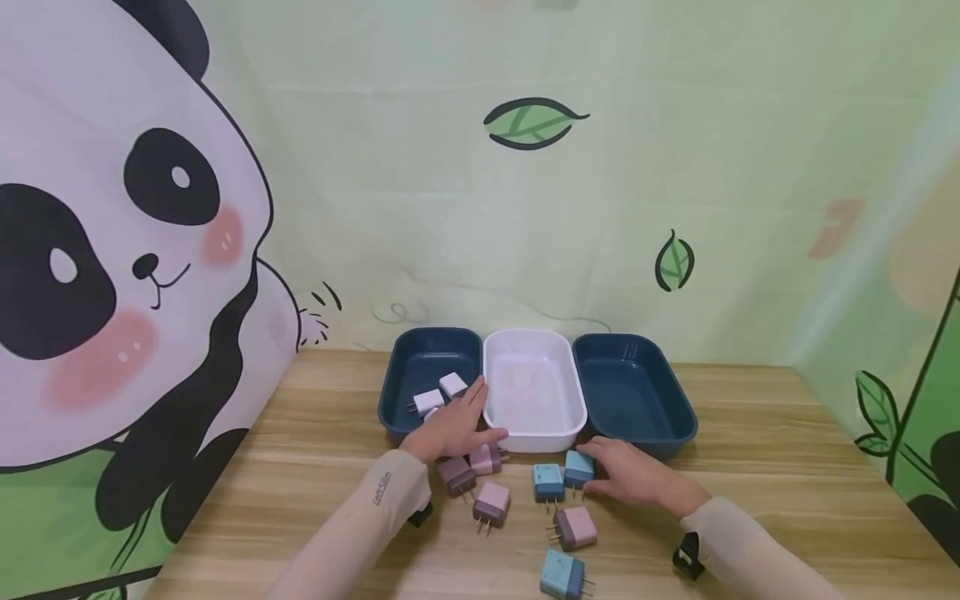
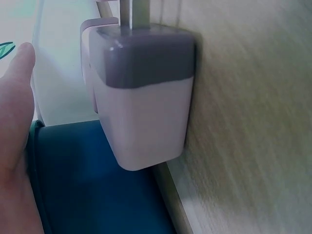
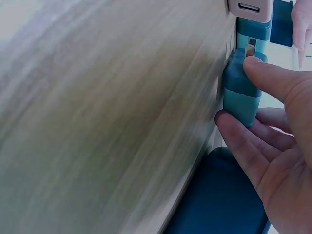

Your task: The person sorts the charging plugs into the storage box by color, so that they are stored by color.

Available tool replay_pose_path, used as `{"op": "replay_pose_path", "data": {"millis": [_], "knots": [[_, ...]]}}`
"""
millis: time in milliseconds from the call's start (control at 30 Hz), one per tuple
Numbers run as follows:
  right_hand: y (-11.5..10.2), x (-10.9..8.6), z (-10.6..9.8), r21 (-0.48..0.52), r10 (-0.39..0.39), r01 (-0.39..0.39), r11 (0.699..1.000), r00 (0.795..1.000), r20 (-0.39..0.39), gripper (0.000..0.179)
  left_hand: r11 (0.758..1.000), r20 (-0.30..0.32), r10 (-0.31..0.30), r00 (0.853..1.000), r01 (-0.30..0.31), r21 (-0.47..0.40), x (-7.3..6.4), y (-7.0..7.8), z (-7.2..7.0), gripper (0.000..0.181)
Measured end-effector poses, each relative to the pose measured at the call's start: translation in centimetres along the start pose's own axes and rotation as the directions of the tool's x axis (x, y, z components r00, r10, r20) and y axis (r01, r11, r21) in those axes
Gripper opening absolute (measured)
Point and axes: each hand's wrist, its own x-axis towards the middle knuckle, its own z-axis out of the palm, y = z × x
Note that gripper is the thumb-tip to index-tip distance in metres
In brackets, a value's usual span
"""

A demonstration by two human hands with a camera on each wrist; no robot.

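Observation:
My left hand point(image 1: 453, 423) hovers over the front right corner of the left dark blue tray point(image 1: 386, 408), fingers stretched forward and thumb out to the right. Beside its fingers, white charger plugs point(image 1: 428, 402) lie in that tray, one partly hidden by the hand. Below the wrist are pink-and-mauve charger plugs point(image 1: 491, 503), one of them large in the left wrist view point(image 2: 144, 112). My right hand point(image 1: 633, 475) pinches a blue charger plug point(image 3: 242, 100) at the table, thumb at its pronged end and fingertips at the other. Another blue plug point(image 1: 548, 482) sits just left of it.
A white tray point(image 1: 534, 444) stands between the two dark blue trays, the right one point(image 1: 678, 417) behind my right hand. Nearer me on the wooden table lie another pink plug point(image 1: 576, 527) and a blue plug point(image 1: 561, 573). A panda-print cloth point(image 1: 420, 208) hangs behind the table.

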Motion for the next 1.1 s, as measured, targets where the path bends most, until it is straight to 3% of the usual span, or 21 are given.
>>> {"op": "replay_pose_path", "data": {"millis": [233, 533, 833, 1100], "knots": [[-0.5, -0.5, -0.6, 0.022, 0.006, -0.006, 1.0, 1.0, -0.011, 0.053, 1.0, -0.003, 0.003, 1.0, -0.003, -0.001, -0.1, 0.0, 0.0, 0.094], [-1.2, -1.1, -1.7, 0.047, -0.052, 0.053, 0.997, 0.998, -0.035, 0.052, 1.0, -0.006, 0.017, 1.0, -0.017, 0.009, 0.2, -0.2, 0.0, 0.096], [-2.0, -0.8, -2.8, 0.072, -0.061, 0.065, 0.995, 0.997, -0.045, 0.053, 1.0, -0.011, 0.011, 1.0, -0.011, 0.008, 0.1, -0.3, 0.2, 0.096], [-2.2, 0.0, -3.8, 0.047, -0.078, 0.083, 0.995, 0.991, -0.107, 0.052, 1.0, -0.009, 0.011, 1.0, -0.011, 0.003, 0.0, -0.3, 0.2, 0.094]]}}
